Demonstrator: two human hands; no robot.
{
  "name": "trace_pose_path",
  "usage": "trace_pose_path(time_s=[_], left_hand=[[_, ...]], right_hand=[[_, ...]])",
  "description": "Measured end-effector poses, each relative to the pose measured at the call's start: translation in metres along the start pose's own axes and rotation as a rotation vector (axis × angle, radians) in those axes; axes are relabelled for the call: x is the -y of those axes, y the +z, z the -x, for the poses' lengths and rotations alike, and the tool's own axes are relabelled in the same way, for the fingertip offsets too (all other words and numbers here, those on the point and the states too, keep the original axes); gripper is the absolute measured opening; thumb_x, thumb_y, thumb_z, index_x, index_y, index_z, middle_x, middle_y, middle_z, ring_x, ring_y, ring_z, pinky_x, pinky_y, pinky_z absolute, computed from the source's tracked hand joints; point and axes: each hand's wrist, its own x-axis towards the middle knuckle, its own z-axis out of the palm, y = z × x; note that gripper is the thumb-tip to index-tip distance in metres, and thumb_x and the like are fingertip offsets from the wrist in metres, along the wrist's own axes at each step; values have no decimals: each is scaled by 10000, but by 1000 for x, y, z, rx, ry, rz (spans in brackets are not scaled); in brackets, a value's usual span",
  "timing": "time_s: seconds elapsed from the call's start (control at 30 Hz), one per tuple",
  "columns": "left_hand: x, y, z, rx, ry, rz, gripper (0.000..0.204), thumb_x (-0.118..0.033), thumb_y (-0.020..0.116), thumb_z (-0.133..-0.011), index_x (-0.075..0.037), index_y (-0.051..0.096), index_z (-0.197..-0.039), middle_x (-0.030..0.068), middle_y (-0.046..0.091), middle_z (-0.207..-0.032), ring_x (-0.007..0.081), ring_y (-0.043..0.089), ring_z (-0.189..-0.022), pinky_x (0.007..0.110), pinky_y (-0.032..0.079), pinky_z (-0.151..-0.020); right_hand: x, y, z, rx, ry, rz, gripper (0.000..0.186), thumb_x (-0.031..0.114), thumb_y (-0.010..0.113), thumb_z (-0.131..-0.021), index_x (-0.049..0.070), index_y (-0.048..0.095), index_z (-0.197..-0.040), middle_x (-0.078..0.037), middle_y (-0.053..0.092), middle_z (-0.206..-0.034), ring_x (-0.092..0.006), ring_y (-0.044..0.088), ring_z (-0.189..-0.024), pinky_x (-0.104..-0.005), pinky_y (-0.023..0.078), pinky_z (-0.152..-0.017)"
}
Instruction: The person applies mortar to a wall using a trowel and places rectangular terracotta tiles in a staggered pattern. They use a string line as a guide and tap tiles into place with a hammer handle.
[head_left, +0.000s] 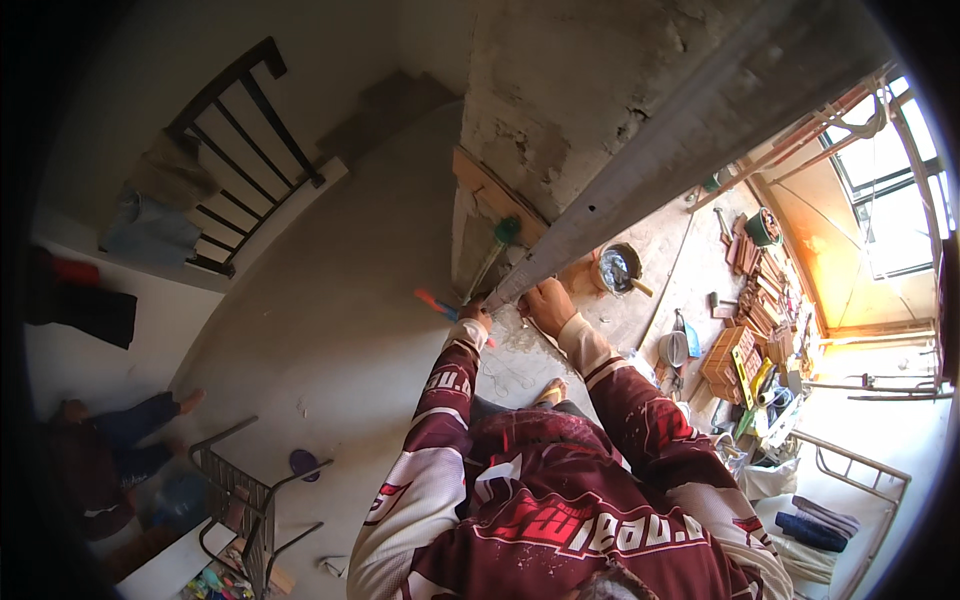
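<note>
A long grey metal bar point(650, 190) runs slantwise from the upper right down to my hands, alongside a rough plastered wall point(560, 60). My left hand point(477, 314) is closed round the left edge of its lower end. My right hand point(548, 306) is closed at its right edge, the fingertips partly hidden. Just left of the bar a round green thing point(508, 230) shows, next to a thin light stick. An orange and blue tool point(436, 303) sticks out beyond my left hand; its kind cannot be made out. A wooden board point(495, 187) lies along the wall's lower edge.
Right of the bar stands a bucket point(618, 266) with a wooden handle sticking out. Farther right are stacked bricks point(770, 290), a hammer point(720, 306) and a yellow-brown crate point(728, 362). A black railing point(255, 150), a metal chair point(255, 500) and another person point(110, 450) are at left.
</note>
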Motion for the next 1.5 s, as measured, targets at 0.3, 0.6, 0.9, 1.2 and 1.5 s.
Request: trace_pose_path(time_s=[0.3, 0.6, 0.9, 1.2, 1.5], left_hand=[[-9, -41, -1, -11, 259, 88, 137, -165, 574, -808, -92, 627, -911, 191, 659, -889, 393, 629, -843, 481, 500, -691], [-56, -68, 26, -318, -114, 1145, 168, -162, 659, -730, -48, 536, -717, 100, 587, -649, 262, 597, -575, 370, 472, -558], [-69, -152, 15, -176, 254, 120, 129, -174, 703, -750, -57, 663, -785, 102, 633, -680, 214, 648, -658, 332, 506, -594], [-118, -182, 24, -310, -70, 1098, 80, -73, 667, -794, -91, 628, -861, 52, 631, -776, 144, 585, -632, 292, 499, -584], [-124, -244, 44, -109, 147, 104, 88, -134, 666, -824, -56, 641, -857, 51, 629, -801, 141, 591, -646, 282, 498, -610]], right_hand=[[-8, 5, 3, -60, 6, -66, 243, 162, 430, -934, -36, 570, -933, -70, 575, -691, -159, 573, -608, -302, 491, -576], [-11, 6, 4, -44, 72, -255, 231, 181, 473, -941, -21, 553, -863, -42, 546, -679, -133, 547, -595, -271, 473, -552], [-23, 14, 3, -113, 169, -587, 211, 190, 521, -925, 24, 536, -795, -41, 532, -676, -135, 527, -569, -280, 481, -539], [-26, 21, 5, -144, 250, -917, 214, 191, 562, -896, 34, 541, -752, -36, 520, -661, -146, 509, -522, -283, 416, -450], [-21, 20, 1, -116, 132, -634, 247, 219, 557, -919, 26, 559, -766, -28, 519, -631, -129, 513, -520, -273, 403, -457]])
